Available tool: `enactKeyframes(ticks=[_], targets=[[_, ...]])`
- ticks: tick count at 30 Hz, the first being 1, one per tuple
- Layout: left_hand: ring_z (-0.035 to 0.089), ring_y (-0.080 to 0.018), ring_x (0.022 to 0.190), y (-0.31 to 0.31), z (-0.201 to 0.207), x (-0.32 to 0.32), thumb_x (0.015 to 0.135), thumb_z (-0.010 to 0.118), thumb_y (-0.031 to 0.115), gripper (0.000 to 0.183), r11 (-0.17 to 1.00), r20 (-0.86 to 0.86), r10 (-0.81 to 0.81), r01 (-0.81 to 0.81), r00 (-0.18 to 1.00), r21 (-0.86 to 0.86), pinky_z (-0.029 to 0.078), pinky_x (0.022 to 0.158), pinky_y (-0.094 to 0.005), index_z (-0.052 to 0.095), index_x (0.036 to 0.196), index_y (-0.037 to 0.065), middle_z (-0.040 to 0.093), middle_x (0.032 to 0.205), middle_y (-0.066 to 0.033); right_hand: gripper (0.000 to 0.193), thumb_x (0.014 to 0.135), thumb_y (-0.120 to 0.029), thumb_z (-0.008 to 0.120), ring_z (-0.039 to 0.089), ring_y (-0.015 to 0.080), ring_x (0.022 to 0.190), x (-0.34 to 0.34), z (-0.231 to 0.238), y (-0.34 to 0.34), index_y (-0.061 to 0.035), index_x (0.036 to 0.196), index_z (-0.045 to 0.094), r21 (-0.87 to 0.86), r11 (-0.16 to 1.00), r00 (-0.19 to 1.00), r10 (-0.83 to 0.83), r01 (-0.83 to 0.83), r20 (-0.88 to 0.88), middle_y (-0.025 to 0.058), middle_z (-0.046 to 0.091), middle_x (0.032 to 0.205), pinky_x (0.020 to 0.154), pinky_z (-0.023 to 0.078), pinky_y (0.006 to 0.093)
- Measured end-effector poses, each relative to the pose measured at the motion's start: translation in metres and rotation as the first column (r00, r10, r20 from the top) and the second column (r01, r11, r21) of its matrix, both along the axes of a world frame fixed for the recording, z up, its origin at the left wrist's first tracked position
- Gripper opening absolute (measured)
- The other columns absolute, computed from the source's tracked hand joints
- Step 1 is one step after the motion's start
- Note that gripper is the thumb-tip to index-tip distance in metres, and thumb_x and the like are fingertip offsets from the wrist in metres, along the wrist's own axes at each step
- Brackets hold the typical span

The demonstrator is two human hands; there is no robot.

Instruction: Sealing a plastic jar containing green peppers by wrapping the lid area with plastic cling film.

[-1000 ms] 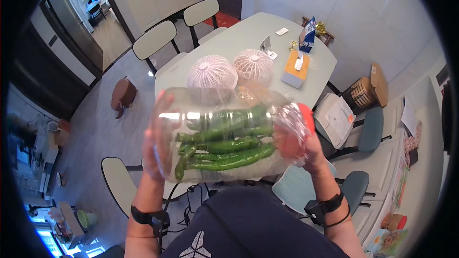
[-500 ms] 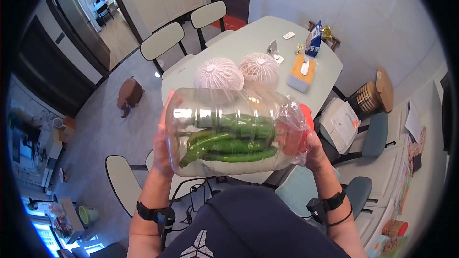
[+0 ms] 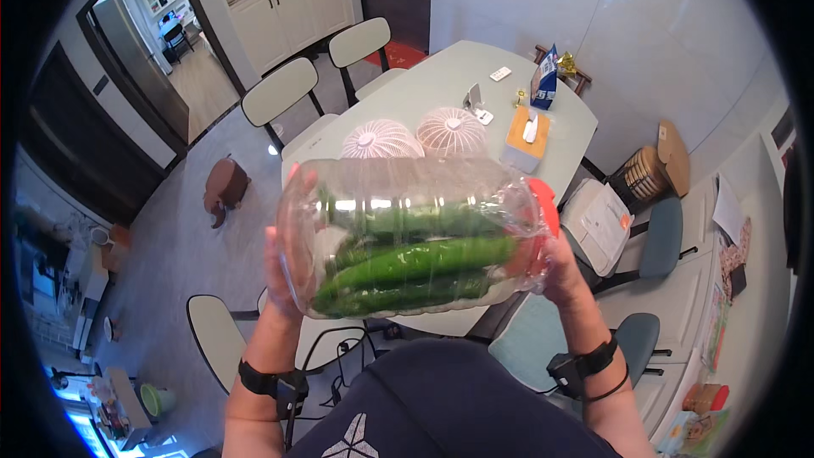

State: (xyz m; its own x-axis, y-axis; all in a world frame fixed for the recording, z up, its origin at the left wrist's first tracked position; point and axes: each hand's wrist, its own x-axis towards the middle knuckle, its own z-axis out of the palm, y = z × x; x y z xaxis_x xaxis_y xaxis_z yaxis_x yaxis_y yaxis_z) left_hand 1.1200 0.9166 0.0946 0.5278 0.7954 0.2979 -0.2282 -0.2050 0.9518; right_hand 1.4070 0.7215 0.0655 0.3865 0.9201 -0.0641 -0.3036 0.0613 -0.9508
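Held on its side in front of me is a large clear plastic jar (image 3: 386, 182), above the near part of the table. Long green peppers (image 3: 424, 259) lie along its inside, with some pale liquid along the lower side. My left hand (image 3: 280, 276) is pressed to the jar's bottom end, its fingers partly hidden behind the plastic. At the other end my right hand (image 3: 560, 267) grips around the red lid (image 3: 546, 208). Crumpled clear plastic wrap (image 3: 517, 203) covers the neck next to the lid.
Behind the jar, the pale table (image 3: 462, 64) holds two pink mesh domes (image 3: 454, 130), a tissue box (image 3: 526, 136), a phone stand (image 3: 475, 100) and a blue bag (image 3: 545, 80). Chairs (image 3: 280, 92) surround it. A brown animal-shaped stool (image 3: 226, 187) stands on the floor at left.
The jar has turned a little in my hands, and the peppers inside have shifted. Its bottom end has moved slightly left. Both hands keep their hold.
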Motion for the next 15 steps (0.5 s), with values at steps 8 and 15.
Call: enactKeyframes(ticks=[8,15], targets=[[0.033,-0.036,0.145,0.005,-0.005,-0.017,0.08,0.031,0.095,0.118,0.992,0.153,-0.028,0.009,0.988,0.123,0.02,0.121,-0.0523,0.017,0.162,0.011,0.027,0.164,-0.016,0.087,0.075,-0.058,0.072,0.063,0.0151,0.096,0.006,-0.002,-0.011,-0.0002,0.136,0.05,0.03,1.0,0.974,-0.004,-0.003,0.225,0.0058,0.064,0.117,0.082,0.052,0.0271],[0.03,-0.0367,0.148,0.01,-0.04,-0.002,0.094,0.026,0.075,0.096,0.992,-0.05,-0.085,0.08,0.995,-0.1,0.028,0.117,-0.0515,0.019,0.161,0.007,0.027,0.164,-0.016,0.085,0.083,-0.052,0.073,0.056,0.018,0.108,-0.006,-0.042,-0.025,-0.0044,0.146,0.041,-0.004,0.994,0.979,0.107,-0.109,-0.175,0.0072,0.056,0.121,0.088,0.05,0.0337]])
